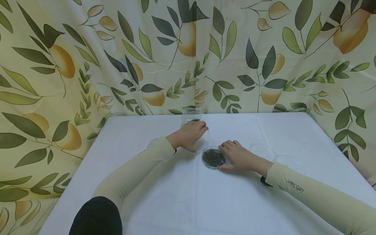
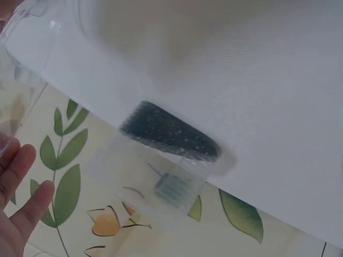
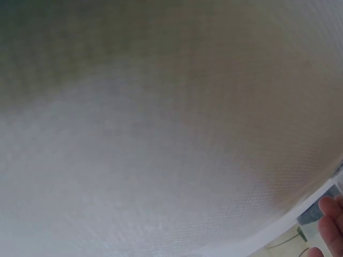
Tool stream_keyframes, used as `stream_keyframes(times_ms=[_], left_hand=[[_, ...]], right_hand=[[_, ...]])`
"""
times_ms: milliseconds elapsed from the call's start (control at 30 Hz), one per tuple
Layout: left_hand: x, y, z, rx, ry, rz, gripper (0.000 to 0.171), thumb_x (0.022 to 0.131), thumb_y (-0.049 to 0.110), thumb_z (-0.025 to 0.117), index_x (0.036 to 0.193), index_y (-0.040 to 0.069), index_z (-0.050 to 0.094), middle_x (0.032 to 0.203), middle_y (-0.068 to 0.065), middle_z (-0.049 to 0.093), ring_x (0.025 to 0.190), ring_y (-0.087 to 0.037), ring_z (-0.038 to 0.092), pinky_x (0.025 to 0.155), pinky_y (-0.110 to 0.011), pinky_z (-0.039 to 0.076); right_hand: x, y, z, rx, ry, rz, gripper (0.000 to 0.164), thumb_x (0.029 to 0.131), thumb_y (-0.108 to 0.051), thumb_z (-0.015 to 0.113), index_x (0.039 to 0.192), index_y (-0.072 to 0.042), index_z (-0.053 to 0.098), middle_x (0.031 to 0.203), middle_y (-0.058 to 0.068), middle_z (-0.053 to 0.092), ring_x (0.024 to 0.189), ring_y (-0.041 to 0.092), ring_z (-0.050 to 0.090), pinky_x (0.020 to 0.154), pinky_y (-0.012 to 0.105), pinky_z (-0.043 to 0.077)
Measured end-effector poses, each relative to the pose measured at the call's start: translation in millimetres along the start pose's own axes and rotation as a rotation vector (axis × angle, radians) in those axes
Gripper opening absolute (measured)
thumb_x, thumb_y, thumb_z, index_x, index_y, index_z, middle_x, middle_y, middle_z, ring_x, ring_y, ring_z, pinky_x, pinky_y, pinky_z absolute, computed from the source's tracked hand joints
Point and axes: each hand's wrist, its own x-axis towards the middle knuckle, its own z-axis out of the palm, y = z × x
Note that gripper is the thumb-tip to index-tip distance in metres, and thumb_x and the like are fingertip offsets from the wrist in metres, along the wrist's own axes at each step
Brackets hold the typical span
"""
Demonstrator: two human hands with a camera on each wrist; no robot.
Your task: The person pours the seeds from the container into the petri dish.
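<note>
L hand point(image 1: 188, 135) grips 1 clear dish point(image 1: 202, 143), R hand point(image 1: 238, 156) 1 granule-filled petri dish point(image 1: 210, 166) — 2 other dishes point(image 1: 262, 151) at latter's 3 o'clock, 1 clear tub point(image 1: 191, 113) approx. 11.

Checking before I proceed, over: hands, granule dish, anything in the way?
Left hand holding clear round dish. Right hand gripping granule-filled petri dish. Clear cup beyond left hand; nothing seen between dishes.

The bare left hand point(image 1: 189, 134), pale-yellow fabric sleeve point(image 1: 132, 171) above its wrist, extended forward, thumb apart from fingers; the bare right hand point(image 1: 238, 156) angled inward.
</note>
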Motion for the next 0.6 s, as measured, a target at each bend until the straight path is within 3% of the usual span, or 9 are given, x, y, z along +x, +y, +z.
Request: stream_keyframes(times_ms=[333, 600], left_hand=[[2.3, 9.0, -5.0, -0.024, 0.047, 0.053, 0.097, 0.06, 0.041, 0.085, 0.135, 0.003, 0.036, 0.133, -0.011, 0.038, 0.12, -0.023, 0.045, 0.106, -0.035, 0.039], [4.6, 16.8, -8.1, -0.023, 0.005, 0.062, 0.097, 0.062, 0.03, 0.085, 0.139, 0.003, 0.032, 0.136, -0.011, 0.036, 0.126, -0.022, 0.041, 0.108, -0.032, 0.037]], right_hand=[[0, 0, 0, -0.004, -0.001, -0.003, 0.078, 0.077, -0.059, 0.064, 0.123, 0.003, 0.055, 0.117, 0.015, 0.058, 0.112, 0.029, 0.051, 0.091, 0.046, 0.041], [0, 1, 1, -0.005, -0.011, 0.001, 0.078, 0.077, -0.059, 0.064, 0.124, 0.003, 0.055, 0.118, 0.015, 0.058, 0.113, 0.03, 0.051, 0.092, 0.047, 0.042]])
